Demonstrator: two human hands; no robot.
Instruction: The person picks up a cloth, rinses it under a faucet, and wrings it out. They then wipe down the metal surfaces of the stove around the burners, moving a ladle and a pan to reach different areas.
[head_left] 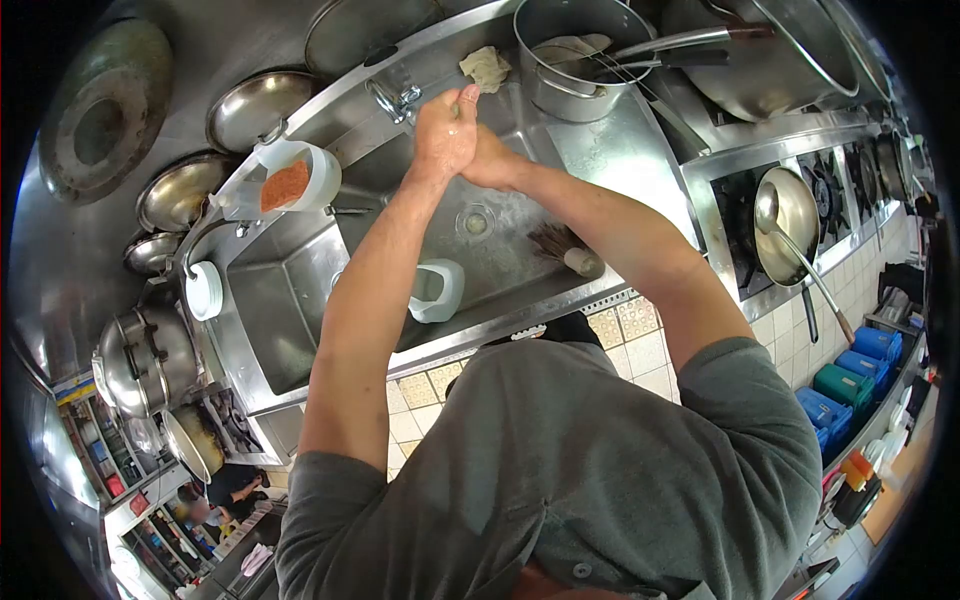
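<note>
Over the back of the metal sink (375,240), near the tap (395,100), my two hands are pressed together. My left hand (445,135) is in front, closed, its thumb pointing up; what lies inside it is hidden. Against its right side sits my right hand (490,163), its fingers mostly hidden behind the left. A crumpled beige cloth (486,69) lies just beyond them on the sink's back ledge. Below my hands are the drain (475,222), a brush with dark bristles (565,250) and a cut white plastic jug (437,290).
A white container (322,178) with reddish powder stands left of the sink. A large pot (575,95) holding long-handled tools is at the back right. A wok (787,225) with a ladle sits on the stove at right. Another person (228,492) is at lower left.
</note>
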